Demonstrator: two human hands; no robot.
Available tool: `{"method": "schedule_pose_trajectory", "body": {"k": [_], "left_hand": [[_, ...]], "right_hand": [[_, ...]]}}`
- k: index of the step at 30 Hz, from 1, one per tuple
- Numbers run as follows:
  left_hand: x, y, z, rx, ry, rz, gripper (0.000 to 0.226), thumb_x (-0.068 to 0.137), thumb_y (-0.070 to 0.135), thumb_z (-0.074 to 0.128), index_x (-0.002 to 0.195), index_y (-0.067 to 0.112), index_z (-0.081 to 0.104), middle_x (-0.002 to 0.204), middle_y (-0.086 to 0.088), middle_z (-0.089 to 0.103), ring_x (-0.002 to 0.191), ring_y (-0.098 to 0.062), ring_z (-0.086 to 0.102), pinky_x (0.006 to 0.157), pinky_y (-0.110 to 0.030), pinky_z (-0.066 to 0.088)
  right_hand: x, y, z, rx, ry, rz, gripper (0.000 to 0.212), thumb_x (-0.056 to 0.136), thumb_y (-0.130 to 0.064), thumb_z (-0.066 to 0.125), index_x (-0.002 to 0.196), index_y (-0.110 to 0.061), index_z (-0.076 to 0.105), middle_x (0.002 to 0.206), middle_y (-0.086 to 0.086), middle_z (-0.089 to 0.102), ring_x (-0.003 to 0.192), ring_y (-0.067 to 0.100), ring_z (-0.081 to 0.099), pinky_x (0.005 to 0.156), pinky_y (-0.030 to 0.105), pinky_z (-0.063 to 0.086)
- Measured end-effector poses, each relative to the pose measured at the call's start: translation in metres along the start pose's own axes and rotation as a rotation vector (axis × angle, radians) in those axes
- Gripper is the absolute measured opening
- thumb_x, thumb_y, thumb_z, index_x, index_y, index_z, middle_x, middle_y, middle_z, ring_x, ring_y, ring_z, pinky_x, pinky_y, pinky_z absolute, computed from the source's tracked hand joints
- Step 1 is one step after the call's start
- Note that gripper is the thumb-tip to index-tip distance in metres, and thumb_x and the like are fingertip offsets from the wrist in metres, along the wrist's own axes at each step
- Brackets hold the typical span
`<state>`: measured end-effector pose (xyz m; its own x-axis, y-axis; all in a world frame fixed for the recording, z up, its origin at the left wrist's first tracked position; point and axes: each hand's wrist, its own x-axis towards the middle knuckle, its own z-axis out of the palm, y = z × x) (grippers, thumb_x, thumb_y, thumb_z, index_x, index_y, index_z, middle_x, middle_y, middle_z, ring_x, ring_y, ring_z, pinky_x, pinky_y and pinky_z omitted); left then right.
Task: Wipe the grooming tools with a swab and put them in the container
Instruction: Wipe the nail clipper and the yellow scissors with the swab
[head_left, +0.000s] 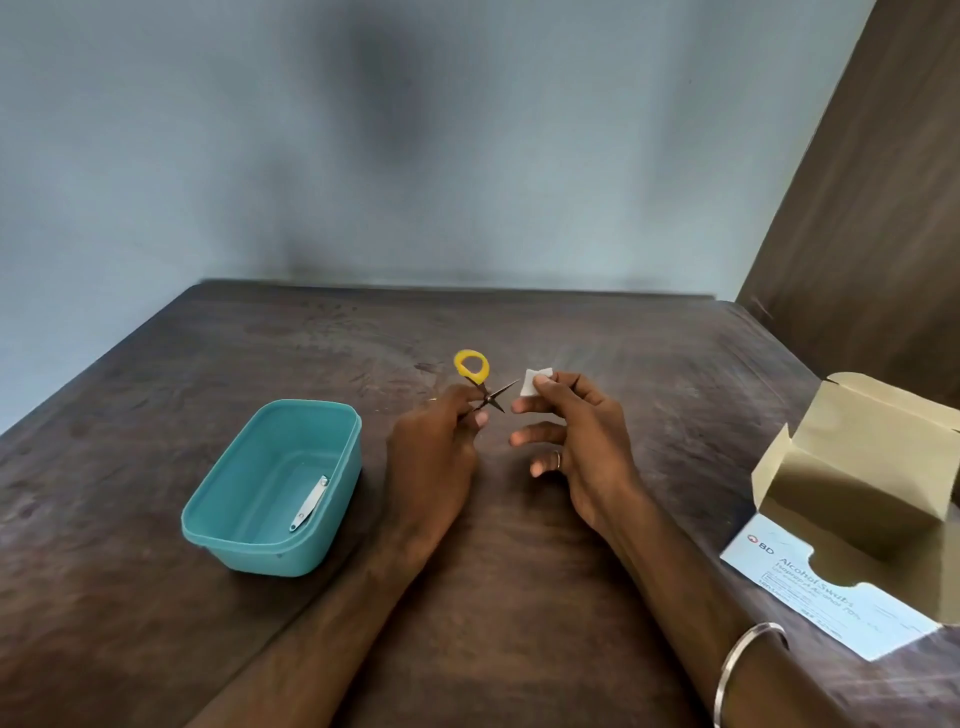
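Head view is showing two bare forearms reaching in from the near edge over a dark wooden table (519, 597), the right wrist wearing a metal bangle (748, 657). Near right, an opened box of alcohol swabs (852, 519) is lying with its flap up, well apart from the hands. Near left, a teal container (218, 512) is sitting open with a nail clipper (310, 503) already lying inside it. Further in, the left hand (434, 457) is curling its fingers round small scissors (485, 392), holding them above the table at mid-depth with the blades spread in a cross and one yellow handle loop pointing away. The right hand (571, 431) is pinching a white swab (535, 383) between thumb and forefinger just beside a blade tip, the remaining fingers loosely spread; whether swab and blade are touching I cannot tell. The scissors look light, stiff and sharp at the points, likely slick on the metal, so holding near the pivot or the loop seems safest while the soft, limp swab folds round a blade. Nothing is standing between the hands and the container. Beyond the far table edge, a pale blue wall (208, 156) is rising, with a brown panel (883, 208) at far right.
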<state>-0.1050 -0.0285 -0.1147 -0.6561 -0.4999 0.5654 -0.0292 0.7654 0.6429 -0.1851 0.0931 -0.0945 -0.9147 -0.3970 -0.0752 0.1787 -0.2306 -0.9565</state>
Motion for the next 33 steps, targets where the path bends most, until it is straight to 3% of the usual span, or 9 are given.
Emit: {"method": "schedule_pose_trajectory", "body": {"k": [3,6,12,16,20,24,28,33], "left_hand": [[0.0024,-0.0027,0.0047,-0.353,-0.087,-0.262,0.02,0.093,0.008,0.06,0.09,0.028,0.063,0.068,0.005,0.068,0.059,-0.012,0.063,0.064,-0.041,0.057],[0.0036,-0.0025,0.0042,-0.489,-0.088,-0.362,0.019,0.098,0.01,0.055,0.088,0.024,0.063,0.063,0.001,0.063,0.051,-0.013,0.056,0.055,-0.038,0.05],[0.0035,0.0015,0.0021,-0.523,-0.107,-0.333,0.013,0.1,0.02,0.053,0.095,0.02,0.065,0.063,-0.005,0.065,0.048,-0.016,0.054,0.052,-0.035,0.046],[0.0023,0.0009,0.0015,-0.499,-0.12,-0.288,0.01,0.1,0.023,0.054,0.096,0.026,0.062,0.064,-0.008,0.066,0.047,-0.014,0.055,0.049,-0.029,0.046],[0.0031,-0.0008,0.0006,-0.506,-0.118,-0.292,0.008,0.1,0.023,0.054,0.097,0.021,0.061,0.065,-0.009,0.066,0.048,-0.016,0.055,0.048,-0.031,0.046],[0.0031,-0.0001,0.0016,-0.552,-0.151,-0.306,0.008,0.099,0.02,0.055,0.094,0.019,0.061,0.062,-0.008,0.064,0.048,-0.019,0.053,0.05,-0.035,0.045],[0.0014,0.0017,0.001,-0.545,-0.18,-0.277,0.011,0.1,0.032,0.055,0.096,0.023,0.06,0.059,-0.005,0.063,0.048,-0.017,0.055,0.049,-0.032,0.046],[0.0017,0.001,0.0007,-0.488,-0.14,-0.242,0.014,0.099,0.032,0.055,0.091,0.02,0.058,0.058,-0.014,0.061,0.044,-0.017,0.051,0.048,-0.031,0.043]], "right_hand": [[0.0023,-0.0003,-0.0016,0.017,0.074,-0.024,0.006,0.095,-0.019,0.065,0.096,-0.013,0.066,0.081,0.01,0.071,0.05,0.02,0.063,0.036,0.022,0.04],[0.0047,-0.0003,-0.0048,-0.081,0.111,-0.08,0.005,0.093,-0.016,0.067,0.097,-0.012,0.067,0.084,0.009,0.071,0.052,0.017,0.061,0.036,0.023,0.039],[0.0014,0.0039,-0.0039,-0.452,-0.047,-0.237,0.004,0.086,-0.016,0.077,0.089,-0.015,0.075,0.085,0.004,0.074,0.058,0.016,0.064,0.037,0.024,0.038],[-0.0027,0.0015,-0.0027,-0.459,-0.117,-0.244,0.008,0.085,-0.014,0.077,0.093,-0.01,0.078,0.086,0.009,0.075,0.057,0.013,0.062,0.04,0.015,0.039],[-0.0028,0.0007,-0.0035,-0.444,-0.163,-0.2,0.012,0.09,-0.024,0.071,0.09,-0.016,0.08,0.087,0.014,0.076,0.058,0.018,0.061,0.042,0.026,0.034],[-0.0014,0.0001,-0.006,-0.431,-0.174,-0.193,0.012,0.09,-0.02,0.072,0.09,-0.012,0.08,0.08,0.018,0.074,0.057,0.02,0.058,0.042,0.026,0.033],[-0.0032,0.0001,-0.0058,-0.431,-0.228,-0.22,0.009,0.088,-0.009,0.073,0.089,-0.001,0.077,0.059,-0.005,0.067,0.048,0.007,0.052,0.042,0.013,0.036],[-0.0016,0.0026,-0.0044,-0.514,-0.254,-0.237,0.008,0.088,-0.011,0.073,0.086,-0.005,0.078,0.066,-0.002,0.072,0.047,0.008,0.051,0.05,0.018,0.043]]}}
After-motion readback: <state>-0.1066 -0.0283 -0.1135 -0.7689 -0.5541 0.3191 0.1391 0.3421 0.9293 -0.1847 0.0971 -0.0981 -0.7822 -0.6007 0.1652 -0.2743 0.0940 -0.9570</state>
